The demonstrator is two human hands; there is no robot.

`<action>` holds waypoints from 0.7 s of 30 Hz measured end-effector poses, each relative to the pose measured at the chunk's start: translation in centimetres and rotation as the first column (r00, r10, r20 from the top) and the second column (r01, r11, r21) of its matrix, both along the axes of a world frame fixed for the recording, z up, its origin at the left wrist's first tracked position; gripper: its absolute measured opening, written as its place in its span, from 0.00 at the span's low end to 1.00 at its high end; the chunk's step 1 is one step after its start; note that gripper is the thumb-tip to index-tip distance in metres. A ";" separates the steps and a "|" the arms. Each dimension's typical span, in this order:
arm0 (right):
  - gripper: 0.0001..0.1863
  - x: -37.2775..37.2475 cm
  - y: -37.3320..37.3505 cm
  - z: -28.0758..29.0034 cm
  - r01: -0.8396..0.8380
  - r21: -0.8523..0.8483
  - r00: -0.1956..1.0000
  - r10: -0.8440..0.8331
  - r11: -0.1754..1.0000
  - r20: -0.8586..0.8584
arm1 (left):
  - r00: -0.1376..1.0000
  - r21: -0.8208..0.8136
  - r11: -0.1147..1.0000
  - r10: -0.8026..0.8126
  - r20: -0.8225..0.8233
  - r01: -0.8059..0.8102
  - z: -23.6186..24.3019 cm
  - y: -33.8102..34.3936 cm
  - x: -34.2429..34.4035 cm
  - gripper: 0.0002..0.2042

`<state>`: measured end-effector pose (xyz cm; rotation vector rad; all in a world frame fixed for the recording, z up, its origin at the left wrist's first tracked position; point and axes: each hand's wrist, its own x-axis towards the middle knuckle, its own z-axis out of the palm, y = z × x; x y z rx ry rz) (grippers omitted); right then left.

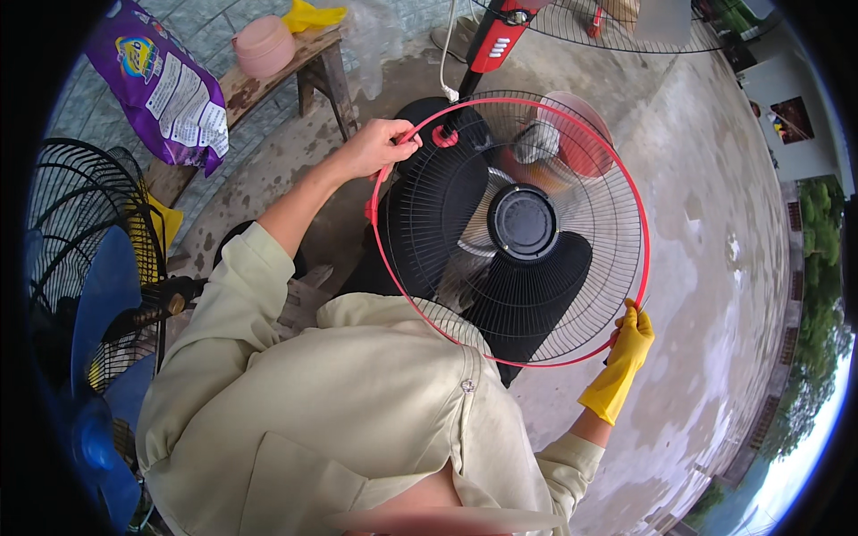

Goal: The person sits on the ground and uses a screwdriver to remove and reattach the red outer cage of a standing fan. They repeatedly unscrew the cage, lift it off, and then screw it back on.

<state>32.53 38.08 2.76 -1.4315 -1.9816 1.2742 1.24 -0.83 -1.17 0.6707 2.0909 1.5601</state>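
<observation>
A round fan grille (523, 221) with thin black wires, a red rim and a black centre disc is held in front of me, over my dark-clothed legs. My left hand (380, 150), bare, is closed on the rim at the upper left. At the lower right, my right hand (628, 348) wears a yellow rubber glove and pinches the same rim. Through the wires show a pinkish-red bucket (581, 116) and a grey cloth (536, 141), both partly covered by the grille. Just beyond it rises a red and black fan stand (496, 40).
On the left, a wooden bench (326, 76) carries a pink tub (264, 46) and a yellow glove (313, 15); a purple bag (161, 85) is beside them. Blue fan blades (107, 277) and a black cage stand close on my left. Another wire grille (617, 22) lies at the top. The concrete floor (706, 241) looks wet.
</observation>
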 end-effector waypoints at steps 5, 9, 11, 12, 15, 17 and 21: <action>0.11 0.6 -1.2 0.2 -0.014 -0.001 1.000 0.014 1.000 0.005 | 1.000 -0.026 1.000 -0.011 0.020 0.011 -0.5 -0.4 -0.6 0.07; 0.11 0.9 -0.3 -0.7 0.019 0.011 1.000 -0.019 1.000 -0.020 | 0.999 -0.046 0.999 -0.027 0.033 0.029 0.0 -0.2 -0.7 0.08; 0.11 0.9 0.2 -1.1 0.033 -0.014 0.998 -0.034 0.999 -0.044 | 0.999 -0.041 0.999 -0.027 0.040 0.028 0.1 -0.1 -0.5 0.08; 0.11 0.8 0.5 -1.3 0.035 -0.033 0.998 -0.037 0.999 -0.058 | 0.998 -0.039 0.999 -0.023 0.052 0.025 0.2 -0.1 -0.4 0.08; 0.11 0.5 1.3 -1.0 0.013 -0.029 0.998 -0.014 0.999 -0.057 | 0.999 -0.045 0.999 -0.004 0.048 0.006 0.6 0.1 -0.3 0.07; 0.10 0.1 1.7 -1.0 0.013 -0.032 0.997 -0.015 0.999 -0.075 | 0.999 -0.058 0.998 0.010 0.044 -0.008 0.8 0.1 -0.1 0.07; 0.10 -1.5 1.9 -1.1 0.027 -0.058 0.999 -0.030 0.998 -0.039 | 0.999 -0.068 0.997 0.028 0.035 -0.025 1.2 0.3 0.3 0.07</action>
